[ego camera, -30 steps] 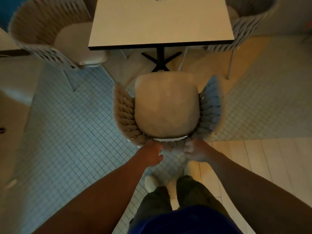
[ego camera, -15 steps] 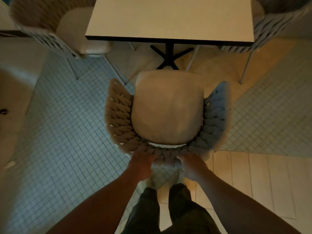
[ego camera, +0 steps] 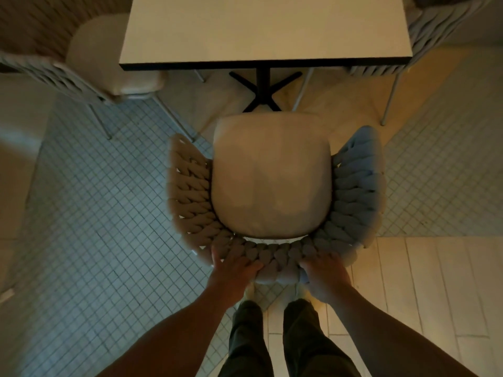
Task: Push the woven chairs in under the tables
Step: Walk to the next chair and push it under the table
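**Item:** woven chair (ego camera: 275,191), braided-rope shell, pale seat cushion (ego camera: 272,180).

**Position:** stands on the tiled floor (ego camera: 95,213) facing the surface (ego camera: 264,28). The seat front is near the black pedestal base (ego camera: 262,88) but short of the surface's near edge, so it is not yet tucked under.

**Hands:** left hand (ego camera: 234,270) and right hand (ego camera: 324,276) grip the top of the back rim either side of centre, fingers curled over the braid. This even hold probably serves to drive the chair straight.

**Neighbours:** left chair (ego camera: 109,63) and right chair (ego camera: 435,31), each apparently partly under a side edge.

**Risk:** the legs may catch the pedestal feet.
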### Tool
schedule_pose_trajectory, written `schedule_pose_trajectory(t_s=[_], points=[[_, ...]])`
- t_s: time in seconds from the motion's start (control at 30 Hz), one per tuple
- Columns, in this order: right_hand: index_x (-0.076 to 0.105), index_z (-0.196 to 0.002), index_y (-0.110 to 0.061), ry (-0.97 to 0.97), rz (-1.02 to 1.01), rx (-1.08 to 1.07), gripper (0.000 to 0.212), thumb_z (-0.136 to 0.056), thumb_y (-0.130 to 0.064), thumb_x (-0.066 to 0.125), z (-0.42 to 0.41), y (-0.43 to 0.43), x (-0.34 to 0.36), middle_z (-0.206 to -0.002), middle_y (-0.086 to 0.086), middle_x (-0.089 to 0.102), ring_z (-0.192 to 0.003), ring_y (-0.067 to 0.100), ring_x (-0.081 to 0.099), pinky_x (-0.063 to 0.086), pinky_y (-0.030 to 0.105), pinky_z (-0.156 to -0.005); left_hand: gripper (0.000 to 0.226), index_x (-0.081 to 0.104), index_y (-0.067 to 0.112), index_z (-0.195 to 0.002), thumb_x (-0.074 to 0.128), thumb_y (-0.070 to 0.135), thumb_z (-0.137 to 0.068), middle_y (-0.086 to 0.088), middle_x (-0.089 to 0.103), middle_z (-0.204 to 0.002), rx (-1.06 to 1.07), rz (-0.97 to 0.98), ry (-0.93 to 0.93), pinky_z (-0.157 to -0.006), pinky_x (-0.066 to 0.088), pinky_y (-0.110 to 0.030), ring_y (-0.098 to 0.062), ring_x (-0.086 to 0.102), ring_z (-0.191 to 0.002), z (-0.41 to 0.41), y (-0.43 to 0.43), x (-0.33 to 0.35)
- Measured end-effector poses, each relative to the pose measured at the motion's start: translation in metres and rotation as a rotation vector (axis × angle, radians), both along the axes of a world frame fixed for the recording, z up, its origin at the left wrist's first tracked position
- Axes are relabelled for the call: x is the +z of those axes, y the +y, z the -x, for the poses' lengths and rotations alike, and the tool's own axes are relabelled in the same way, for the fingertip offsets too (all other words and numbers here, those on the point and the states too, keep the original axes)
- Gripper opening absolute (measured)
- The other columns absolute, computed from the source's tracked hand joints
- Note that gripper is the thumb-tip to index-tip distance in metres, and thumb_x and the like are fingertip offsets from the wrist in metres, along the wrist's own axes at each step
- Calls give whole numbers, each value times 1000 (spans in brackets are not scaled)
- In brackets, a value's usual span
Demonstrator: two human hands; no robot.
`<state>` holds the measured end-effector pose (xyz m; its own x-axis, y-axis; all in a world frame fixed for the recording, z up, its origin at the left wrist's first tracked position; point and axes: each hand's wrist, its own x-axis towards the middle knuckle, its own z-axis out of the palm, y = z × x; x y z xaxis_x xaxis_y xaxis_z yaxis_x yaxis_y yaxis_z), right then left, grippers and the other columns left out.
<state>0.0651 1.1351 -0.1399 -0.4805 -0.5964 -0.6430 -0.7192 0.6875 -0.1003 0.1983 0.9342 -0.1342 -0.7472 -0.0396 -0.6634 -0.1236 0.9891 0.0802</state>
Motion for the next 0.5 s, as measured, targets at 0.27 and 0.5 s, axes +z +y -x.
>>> schedule_pose_trajectory(t_s=[0.27,0.5], points=[[59,-122,-36,8,-47,-24,29,-95,-29,54,42,-16,-1,-121,-2,57,-121,26,50,32,44,-101,63,31,37,-151,59,26,-96,5,42,-155,16,-17,85,-115,0,-73,-27,21,-151,48,-17,2],[59,-120,-37,101,6,-50,27,-97,-26,50,90,-30,-11,-122,-5,57,-118,26,44,30,43,-100,59,31,40,-151,56,30,-99,9,42,-155,8,1,105,-116,11,-67,-24,31,-145,102,-31,5]])
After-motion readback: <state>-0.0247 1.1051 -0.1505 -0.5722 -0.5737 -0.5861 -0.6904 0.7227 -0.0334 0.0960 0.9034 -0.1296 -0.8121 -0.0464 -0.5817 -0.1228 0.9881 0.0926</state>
